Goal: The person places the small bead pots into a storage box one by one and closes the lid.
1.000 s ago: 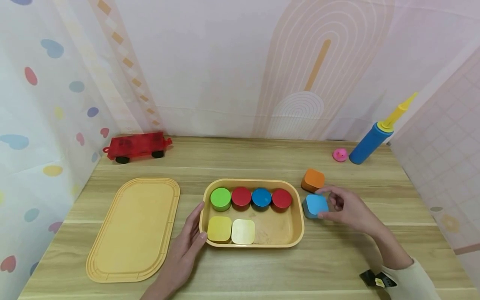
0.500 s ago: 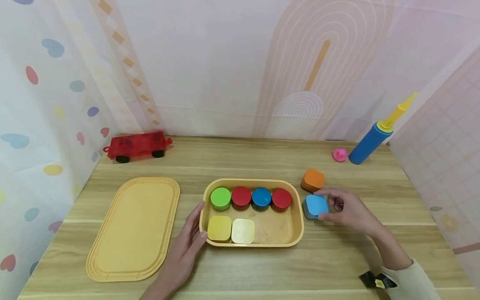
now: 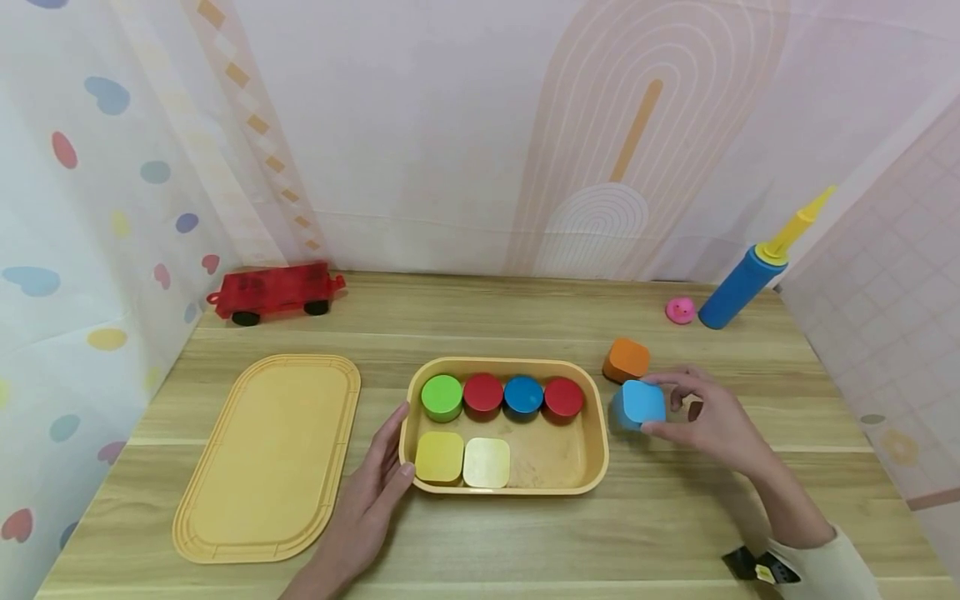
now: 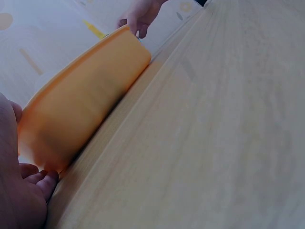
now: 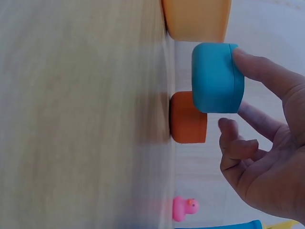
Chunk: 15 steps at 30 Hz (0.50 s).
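We recorded a wood-grain table (image 3: pixel 525 550) bearing a red wagon (image 3: pixel 279 292), flat yellow panel (image 3: pixel 268 458), yellow box (image 3: pixel 551 460), orange block (image 3: pixel 627 359), pink duck (image 3: pixel 681 311) and blue-yellow pump (image 3: pixel 738 289).

held block (image 3: pixel 642 403): sky-blue | box (image 3: pixel 546 463): yellow-orange | wagon (image 3: pixel 277 290): red | table (image 3: pixel 495 546): wood-grained

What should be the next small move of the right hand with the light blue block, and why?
I would probably carry the light blue block left, over the bare spot in the yellow tray beside the cream block. The right hand pinches it clear of the table, that spot looks big enough, and the left hand holds the tray's left end.
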Motion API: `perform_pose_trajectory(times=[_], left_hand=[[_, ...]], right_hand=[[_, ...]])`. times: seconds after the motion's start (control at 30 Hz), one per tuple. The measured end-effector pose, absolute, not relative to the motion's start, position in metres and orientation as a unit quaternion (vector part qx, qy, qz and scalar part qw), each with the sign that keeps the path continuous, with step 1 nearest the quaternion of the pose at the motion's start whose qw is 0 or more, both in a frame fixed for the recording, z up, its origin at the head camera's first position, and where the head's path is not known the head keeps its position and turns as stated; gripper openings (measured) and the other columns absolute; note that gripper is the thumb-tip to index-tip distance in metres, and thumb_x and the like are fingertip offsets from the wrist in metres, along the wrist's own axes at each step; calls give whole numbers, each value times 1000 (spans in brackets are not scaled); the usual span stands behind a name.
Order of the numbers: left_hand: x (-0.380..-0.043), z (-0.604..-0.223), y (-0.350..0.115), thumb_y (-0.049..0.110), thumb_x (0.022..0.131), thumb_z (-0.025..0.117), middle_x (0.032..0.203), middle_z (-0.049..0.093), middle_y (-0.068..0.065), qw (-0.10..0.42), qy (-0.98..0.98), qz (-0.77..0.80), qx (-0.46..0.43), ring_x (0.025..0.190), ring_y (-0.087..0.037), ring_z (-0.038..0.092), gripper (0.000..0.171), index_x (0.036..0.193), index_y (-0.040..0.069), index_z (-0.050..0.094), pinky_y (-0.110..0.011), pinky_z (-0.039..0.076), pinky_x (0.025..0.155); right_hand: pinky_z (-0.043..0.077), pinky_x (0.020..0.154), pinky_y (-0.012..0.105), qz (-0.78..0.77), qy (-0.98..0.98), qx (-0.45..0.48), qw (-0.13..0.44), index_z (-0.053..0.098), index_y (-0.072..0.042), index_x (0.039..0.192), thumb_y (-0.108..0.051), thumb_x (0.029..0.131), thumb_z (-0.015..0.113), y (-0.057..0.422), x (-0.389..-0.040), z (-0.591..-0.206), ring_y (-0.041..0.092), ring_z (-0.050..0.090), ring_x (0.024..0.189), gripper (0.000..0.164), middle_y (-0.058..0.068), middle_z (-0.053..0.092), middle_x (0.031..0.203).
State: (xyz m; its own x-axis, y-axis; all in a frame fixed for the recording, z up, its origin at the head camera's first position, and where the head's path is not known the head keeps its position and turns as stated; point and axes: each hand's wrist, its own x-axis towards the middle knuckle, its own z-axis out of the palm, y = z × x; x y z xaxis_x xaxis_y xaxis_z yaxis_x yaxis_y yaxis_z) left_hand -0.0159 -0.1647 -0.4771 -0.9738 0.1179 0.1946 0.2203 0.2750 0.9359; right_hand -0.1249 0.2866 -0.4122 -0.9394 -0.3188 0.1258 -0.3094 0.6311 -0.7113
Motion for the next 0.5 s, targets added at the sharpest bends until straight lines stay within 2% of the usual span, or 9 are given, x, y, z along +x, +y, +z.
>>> perform_pose_trajectory(times=[0.07, 0.17, 0.27, 0.5], left_hand=[[-16, -477, -165, 11, 118, 54, 180, 32, -15, 43, -797, -592, -106, 160, -6, 35, 66, 177, 25, 30, -14, 31, 126], [-16, -477, -164, 11, 117, 54, 180, 32, -15, 44, -798, -591, -105, 160, -7, 35, 66, 177, 25, 30, -14, 31, 125], [-16, -477, -164, 11, 118, 54, 180, 32, -15, 43, -799, -591, -105, 160, -9, 35, 66, 177, 25, 29, -14, 31, 125], [-16, -477, -165, 11, 118, 53, 180, 32, -16, 42, -796, -595, -106, 159, -3, 34, 65, 177, 23, 29, -13, 31, 125]], right_hand=[[51, 62, 22, -399, 901, -170, 1, 78, -8, 134, -9, 84, 98, 287, -124, -409, 22, 58, 91, 53, 9, 69, 120], [52, 62, 22, -402, 901, -165, -9, 77, -8, 135, -8, 86, 97, 287, -122, -405, 22, 61, 93, 54, 7, 72, 115], [52, 64, 21, -399, 903, -159, -22, 77, -8, 137, -8, 86, 96, 287, -120, -401, 19, 61, 93, 55, 4, 72, 108], [52, 63, 20, -421, 890, -169, -57, 79, -8, 134, -2, 82, 98, 277, -114, -392, 11, 61, 94, 56, 2, 73, 106]])
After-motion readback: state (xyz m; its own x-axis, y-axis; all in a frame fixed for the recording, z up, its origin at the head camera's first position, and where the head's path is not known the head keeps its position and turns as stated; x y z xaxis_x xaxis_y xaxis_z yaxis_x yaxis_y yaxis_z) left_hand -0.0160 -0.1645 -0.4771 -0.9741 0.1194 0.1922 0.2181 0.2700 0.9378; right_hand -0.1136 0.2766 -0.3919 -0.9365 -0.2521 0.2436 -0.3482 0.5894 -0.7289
